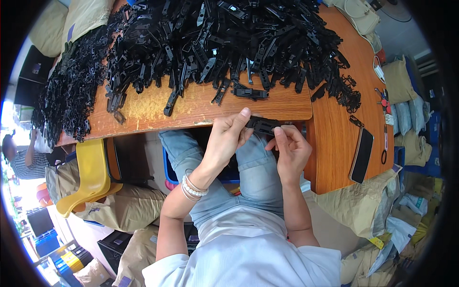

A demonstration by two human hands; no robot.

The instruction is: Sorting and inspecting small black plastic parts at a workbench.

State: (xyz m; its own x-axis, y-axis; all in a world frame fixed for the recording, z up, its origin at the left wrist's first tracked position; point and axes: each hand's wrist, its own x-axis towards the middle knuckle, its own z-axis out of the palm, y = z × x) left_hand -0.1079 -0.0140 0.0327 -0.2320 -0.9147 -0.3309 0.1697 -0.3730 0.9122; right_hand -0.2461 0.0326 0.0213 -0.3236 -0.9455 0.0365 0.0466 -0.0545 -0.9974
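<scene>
Orange-brown wood fills the upper half of the view: a wooden worktable (201, 107) with a scuffed, pale-worn near edge, bending with the lens. Heaped across it from ten o'clock round to two o'clock lies a pile of black plastic clips (215, 38), long narrow pieces tangled every way, some spilling over the table's left end. One loose black clip (248, 92) lies apart from the heap just above the hands, at twelve o'clock from them.

Both hands work just below the table's front edge, over the person's lap in blue jeans (248, 167). Between them is a black plastic buckle piece (262, 125), held roughly level. The left hand (227, 138) is curled closed on the piece's left end, thumb pressed on top and fingers wrapped beneath; beaded bracelets (193, 187) ring its wrist. The right hand (291, 150) sits at four o'clock from the piece, its fingertips pinched on the right end, the fingers bent rather than spread.

At three o'clock the table's side wing carries a black smartphone (362, 155) lying flat near its corner, with scissors (382, 100) farther up at two o'clock. A yellow plastic chair (91, 174) stands at nine o'clock beneath the table's left end. Tan sacks (354, 203) crowd the floor at four o'clock, and another person in a checked shirt (24, 162) sits at the far left rim.
</scene>
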